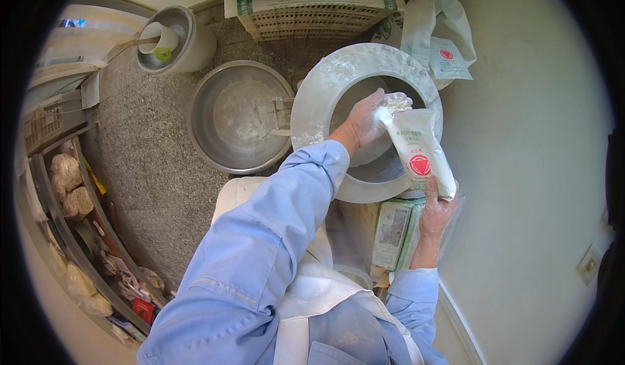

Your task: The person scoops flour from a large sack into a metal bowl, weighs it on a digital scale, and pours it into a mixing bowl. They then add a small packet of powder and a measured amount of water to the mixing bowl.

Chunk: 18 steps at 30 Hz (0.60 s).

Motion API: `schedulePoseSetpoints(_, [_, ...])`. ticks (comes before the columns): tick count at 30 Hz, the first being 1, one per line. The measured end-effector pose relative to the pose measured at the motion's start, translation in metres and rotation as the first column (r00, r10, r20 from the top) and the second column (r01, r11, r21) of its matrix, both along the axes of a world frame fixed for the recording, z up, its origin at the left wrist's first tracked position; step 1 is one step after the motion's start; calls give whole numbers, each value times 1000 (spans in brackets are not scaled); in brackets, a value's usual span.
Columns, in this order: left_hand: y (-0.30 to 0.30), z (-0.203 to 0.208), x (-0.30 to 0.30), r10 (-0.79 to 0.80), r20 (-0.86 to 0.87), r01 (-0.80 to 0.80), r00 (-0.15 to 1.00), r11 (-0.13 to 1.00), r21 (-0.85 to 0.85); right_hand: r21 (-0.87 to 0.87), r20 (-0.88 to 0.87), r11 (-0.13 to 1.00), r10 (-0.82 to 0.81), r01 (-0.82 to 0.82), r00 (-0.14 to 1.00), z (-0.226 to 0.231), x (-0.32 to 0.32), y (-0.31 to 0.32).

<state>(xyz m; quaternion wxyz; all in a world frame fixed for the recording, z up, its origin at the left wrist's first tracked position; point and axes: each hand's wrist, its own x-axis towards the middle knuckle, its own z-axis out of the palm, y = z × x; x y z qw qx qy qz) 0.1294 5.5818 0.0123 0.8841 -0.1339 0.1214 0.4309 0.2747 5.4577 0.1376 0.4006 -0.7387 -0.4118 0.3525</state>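
Right of centre in the frame, a white bag (pixel 420 147) with a red round mark is held tilted over a wide-rimmed metal vessel (pixel 314 104). Its lower end is clamped between the fingers and thumb of the right hand (pixel 437 210), while its mouth is turned toward the upper left. At that mouth the left hand (pixel 371 119) is held palm up, its fingers spread out rather than closed, and white powder (pixel 384 113) is gathered on the palm; whether the bag's edge is also touched by it cannot be told. The vessel's rim is dusted with white.

Just left of the vessel, a metal basin (pixel 244 114) is set on the speckled floor (pixel 156 163). At the upper left, a cup (pixel 166 38) is seated in a bowl on a pale bucket (pixel 200 49). Beneath the right hand, a green-and-white package (pixel 392 229) is partly seen. At the upper edge, a slatted crate (pixel 316 21) is placed.
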Motion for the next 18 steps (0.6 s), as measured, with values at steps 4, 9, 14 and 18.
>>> schedulePoseSetpoints(4, [0, 0, 0, -9, -14, 9, 1000, 1000, 6, 11, 19, 1000, 7, -7, 1000, 2, -2, 2])
schedulePoseSetpoints(9, [0, 0, -1, -5, -27, 5, 1000, 1000, 7, 21, 20, 1000, 12, -12, 1000, 3, -2, 4])
schedulePoseSetpoints(14, [-1, -3, 0, -5, -21, 6, 1000, 1000, 13, 42, -2, 999, 16, -16, 1000, 2, -1, 5])
schedulePoseSetpoints(18, [0, -6, 1, 6, 41, -6, 999, 1000, 10, 27, 37, 999, 32, -33, 999, 2, -1, 5])
